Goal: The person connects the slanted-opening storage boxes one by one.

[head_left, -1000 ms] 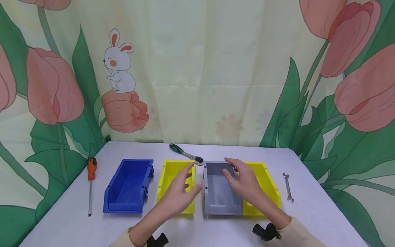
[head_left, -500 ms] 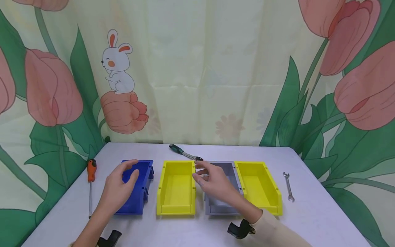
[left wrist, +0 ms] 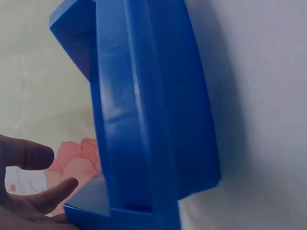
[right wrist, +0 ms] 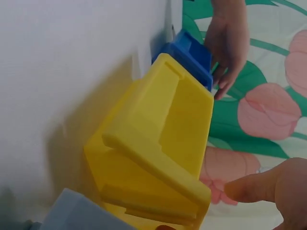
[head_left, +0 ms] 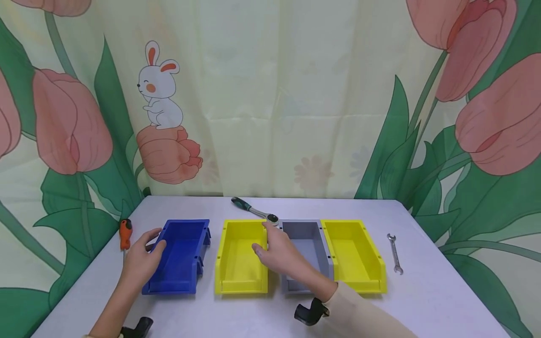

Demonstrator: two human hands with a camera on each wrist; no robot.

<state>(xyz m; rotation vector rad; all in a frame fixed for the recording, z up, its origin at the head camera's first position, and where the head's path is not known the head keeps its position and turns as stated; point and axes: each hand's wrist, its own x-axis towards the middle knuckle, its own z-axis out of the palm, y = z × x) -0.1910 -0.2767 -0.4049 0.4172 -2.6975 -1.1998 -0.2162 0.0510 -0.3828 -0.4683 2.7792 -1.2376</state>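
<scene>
So right now the left hand [head_left: 141, 258] is wrapped around the outer wall of the blue plastic bin [head_left: 179, 256], fingers curled over the rim. The right hand [head_left: 276, 251] grips the right wall of the yellow plastic bin [head_left: 241, 256] just right of the blue one, thumb inside, fingers down in the gap by the grey plastic bin [head_left: 306, 249].

Possible snags: those fingers look squeezed against the grey bin, so any shove could nudge it. The orange-handled screwdriver [head_left: 125, 233] sits just left of the blue bin and could get knocked along the white counter [head_left: 422, 291].

Compared with half a second back, the left hand hovered open above the blue bin and the right hand floated over the grey one; both have since dropped and closed on the walls.
</scene>
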